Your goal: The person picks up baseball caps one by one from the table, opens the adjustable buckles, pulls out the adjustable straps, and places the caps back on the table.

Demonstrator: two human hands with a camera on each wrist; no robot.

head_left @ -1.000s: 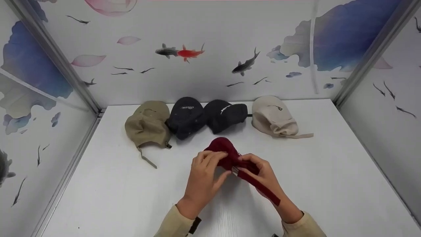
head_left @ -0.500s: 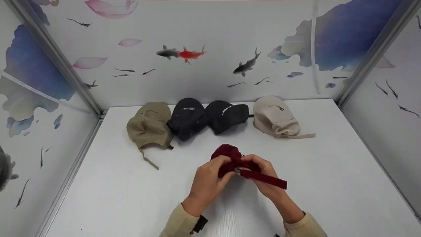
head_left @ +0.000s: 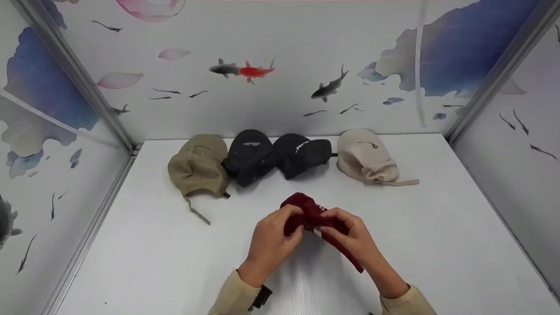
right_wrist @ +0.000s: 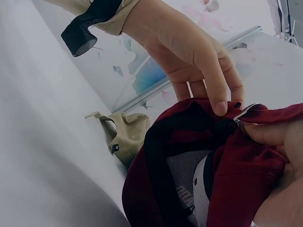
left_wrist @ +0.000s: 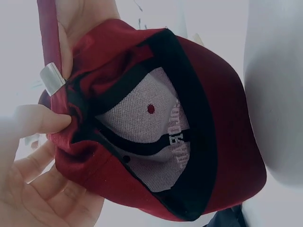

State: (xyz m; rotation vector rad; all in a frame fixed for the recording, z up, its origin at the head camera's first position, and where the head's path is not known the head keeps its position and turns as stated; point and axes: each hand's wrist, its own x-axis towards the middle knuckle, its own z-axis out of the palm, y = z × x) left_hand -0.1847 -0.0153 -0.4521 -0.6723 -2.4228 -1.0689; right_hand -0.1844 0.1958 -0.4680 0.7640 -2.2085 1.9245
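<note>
A dark red baseball cap (head_left: 298, 200) is held between both hands over the table, its white mesh lining and dark sweatband showing in the left wrist view. My left hand (head_left: 272, 238) grips the cap's back edge, thumb inside the opening and fingers outside. On the other side of the back, my right hand (head_left: 352, 234) pinches the cap beside a silver metal buckle (left_wrist: 52, 79). From the buckle a long red strap (head_left: 348, 253) hangs down below the right hand. Part of the cap's crown is hidden behind the fingers.
Along the back of the white table (head_left: 153, 253) stand a khaki cap (head_left: 199, 164), a navy cap (head_left: 249, 153), a black cap (head_left: 302, 157) and a beige cap (head_left: 363, 151). Printed panels (head_left: 280, 105) enclose the table at the back and sides.
The red cap has come slightly nearer to me. My left fingers have shifted to the cap's back edge. The strap's loose end swung up to the right, then dropped again below the right hand.
</note>
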